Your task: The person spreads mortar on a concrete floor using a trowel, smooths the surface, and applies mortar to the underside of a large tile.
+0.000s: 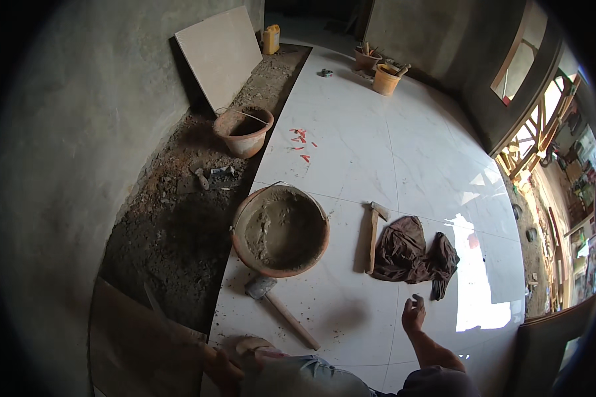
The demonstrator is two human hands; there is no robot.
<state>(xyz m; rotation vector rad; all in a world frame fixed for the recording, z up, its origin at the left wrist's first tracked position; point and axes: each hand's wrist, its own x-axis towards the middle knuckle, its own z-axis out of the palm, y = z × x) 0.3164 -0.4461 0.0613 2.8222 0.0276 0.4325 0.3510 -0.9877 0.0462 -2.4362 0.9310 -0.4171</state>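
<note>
At the lower left, my left hand is closed round the handle of a dim tool with a thin pale blade, which looks like a trowel. The blade is over a large brownish tile beside the dark mortar bed. My right hand is empty, its fingers bent but apart, above the white tiles. Just beyond it lies a crumpled dark brown cloth, with a hatchet along its left side. A bucket of wet grey mortar stands left of centre. Near it lies a wooden-handled mallet.
Rough mortar and rubble run along the left wall, with a small hand tool on them. Beyond are another bucket, a leaning tile and a yellow jug. Red scraps and a yellow tool bucket are on the white floor.
</note>
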